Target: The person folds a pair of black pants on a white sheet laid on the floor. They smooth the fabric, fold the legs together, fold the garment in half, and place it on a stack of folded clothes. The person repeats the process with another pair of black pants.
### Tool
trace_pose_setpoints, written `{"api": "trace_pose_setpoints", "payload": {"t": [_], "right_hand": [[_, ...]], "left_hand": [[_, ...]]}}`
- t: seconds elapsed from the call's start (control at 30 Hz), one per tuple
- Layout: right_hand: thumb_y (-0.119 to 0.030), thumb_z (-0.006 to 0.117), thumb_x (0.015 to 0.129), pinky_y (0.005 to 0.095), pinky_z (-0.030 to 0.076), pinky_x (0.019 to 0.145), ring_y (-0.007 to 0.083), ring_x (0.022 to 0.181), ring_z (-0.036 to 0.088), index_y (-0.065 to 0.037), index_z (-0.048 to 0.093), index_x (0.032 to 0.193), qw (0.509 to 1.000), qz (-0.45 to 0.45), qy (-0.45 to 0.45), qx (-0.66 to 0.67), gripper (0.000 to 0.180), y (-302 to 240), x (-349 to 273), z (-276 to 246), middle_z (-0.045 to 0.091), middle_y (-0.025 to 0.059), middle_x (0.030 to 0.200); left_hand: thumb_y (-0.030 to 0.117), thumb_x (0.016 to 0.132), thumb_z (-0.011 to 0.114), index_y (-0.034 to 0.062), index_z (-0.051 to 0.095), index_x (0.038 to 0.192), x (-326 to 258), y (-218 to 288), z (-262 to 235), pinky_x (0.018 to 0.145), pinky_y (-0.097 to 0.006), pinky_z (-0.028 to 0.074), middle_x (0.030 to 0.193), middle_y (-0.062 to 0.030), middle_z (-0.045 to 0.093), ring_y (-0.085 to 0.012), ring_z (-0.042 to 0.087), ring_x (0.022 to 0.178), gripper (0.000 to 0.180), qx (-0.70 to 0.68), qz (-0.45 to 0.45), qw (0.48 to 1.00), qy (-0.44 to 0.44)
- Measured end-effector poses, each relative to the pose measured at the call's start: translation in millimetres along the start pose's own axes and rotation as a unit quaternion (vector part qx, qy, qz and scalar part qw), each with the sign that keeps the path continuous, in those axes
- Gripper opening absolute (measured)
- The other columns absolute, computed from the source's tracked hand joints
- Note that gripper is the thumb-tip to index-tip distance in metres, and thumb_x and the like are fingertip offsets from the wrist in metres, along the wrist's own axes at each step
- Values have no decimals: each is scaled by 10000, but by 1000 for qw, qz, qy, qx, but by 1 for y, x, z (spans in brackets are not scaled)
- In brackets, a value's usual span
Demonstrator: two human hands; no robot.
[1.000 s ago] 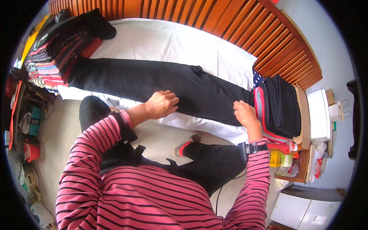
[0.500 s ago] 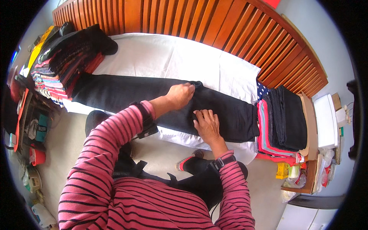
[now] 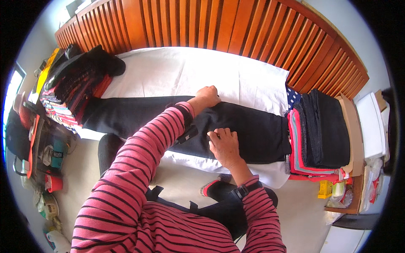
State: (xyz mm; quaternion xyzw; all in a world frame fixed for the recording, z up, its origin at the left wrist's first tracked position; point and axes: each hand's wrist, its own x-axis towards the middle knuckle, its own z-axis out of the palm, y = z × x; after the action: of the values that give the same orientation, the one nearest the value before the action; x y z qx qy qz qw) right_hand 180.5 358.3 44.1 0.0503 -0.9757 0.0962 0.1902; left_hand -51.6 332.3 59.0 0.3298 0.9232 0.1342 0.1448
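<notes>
A pair of black trousers [image 3: 261,130], folded lengthwise, lies stretched across the white sheet [image 3: 177,69] from left to right. My left hand [image 3: 206,97] is closed on the trousers' far edge near the middle, its fingertips mostly hidden by the knuckles. Closer to me, my right hand [image 3: 226,147] rests on the same cloth with its fingers curled, pinching a bit of fabric. The cloth between both hands is slightly rumpled.
A tall pile of folded clothes [image 3: 63,101] stands at the left end, a dark garment on top. Folded black and coloured clothes [image 3: 325,130] are stacked at the right end beside brown cardboard [image 3: 354,139]. A slatted wooden headboard [image 3: 228,25] borders the far side.
My left hand has shifted slightly to the far right along the trousers' edge. My right hand has gone from fingers spread flat to fingers curled on the cloth. The view has tilted slightly.
</notes>
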Motion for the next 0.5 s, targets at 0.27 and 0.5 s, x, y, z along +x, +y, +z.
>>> {"api": "trace_pose_setpoints", "payload": {"t": [0.27,0.5], "right_hand": [[-362,631,906,586,241,1136,292,1403,320,-118,497,1362,997,-23,-55,57,535,2,-4,3,445,100,1424],[-460,524,955,555,155,1180,284,1439,268,-138,437,1442,989,-37,-134,53,591,3,-2,3,363,89,1532]], "left_hand": [[279,779,701,62,746,980,25,-28,14,831,-421,544,890,-180,721,-346,697,878,299,-119,86,985,95],[232,879,633,82,691,973,21,-26,41,857,-425,511,994,-107,688,-314,621,995,186,26,149,966,209]]}}
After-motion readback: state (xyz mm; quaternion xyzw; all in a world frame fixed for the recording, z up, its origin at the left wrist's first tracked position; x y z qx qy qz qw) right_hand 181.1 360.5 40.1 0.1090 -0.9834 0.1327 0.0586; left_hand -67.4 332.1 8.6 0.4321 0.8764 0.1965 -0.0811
